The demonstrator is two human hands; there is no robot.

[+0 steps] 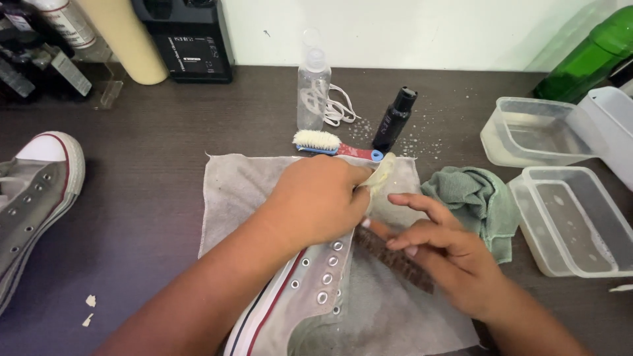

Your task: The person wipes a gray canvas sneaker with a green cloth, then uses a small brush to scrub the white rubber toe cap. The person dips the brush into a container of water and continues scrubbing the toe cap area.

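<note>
Your right hand [438,254] pressed loosely curled fingers along a brown brush [394,258], its long axis slanting away toward your left hand [316,201]. That hand clamped the grey shoe [297,310] at the toe, which pointed away from you on the towel [224,191]. Beyond lay a second brush [323,142] and two bottles.

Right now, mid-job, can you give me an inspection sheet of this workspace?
Surface: dark wood-grain table, water droplets near the bottles, grey towel spread on it.
Job's things: grey canvas shoe on the towel; brown brush against it.
Clutter: second shoe, small white-bristled brush, clear spray bottle, black bottle, green cloth, two clear tubs, white laces.
Grippers: left hand grips the shoe's toe; right hand holds the brown brush.
Cables: nothing seen.
Surroundings: white wall, black box, green bottle.
</note>
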